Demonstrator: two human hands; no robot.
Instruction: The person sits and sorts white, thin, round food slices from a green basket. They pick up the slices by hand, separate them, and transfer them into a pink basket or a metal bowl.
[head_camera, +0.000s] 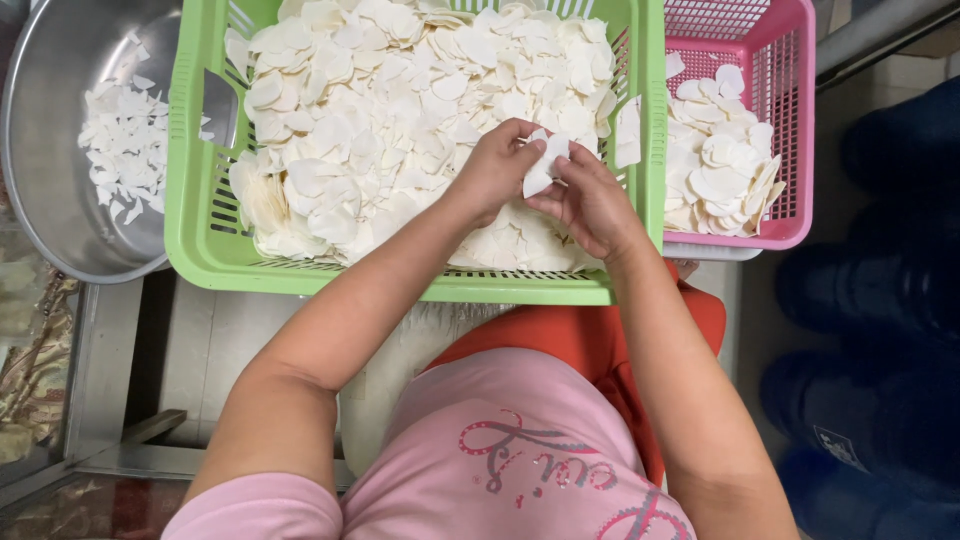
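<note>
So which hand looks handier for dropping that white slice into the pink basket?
Probably the right hand: it pinches the white slice together with the left hand and sits closer to the pink basket.

A thin white slice (545, 165), flat and irregular, is pinched upright between both hands above the heaped green basket (420, 285).

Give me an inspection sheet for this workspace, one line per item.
Surface: metal-edged floor or platform under the containers; little of it shows.
Job's things: green basket heaped with white slices; one white slice piece held over it.
Clutter: pink basket part-filled with rounder slices; metal bowl holding small white scraps.
Hands: left hand and right hand both pinch the held piece.
Cables: nothing seen.
Surroundings: dark blue shapes at right, too dim to identify; patterned cloth at left.
</note>
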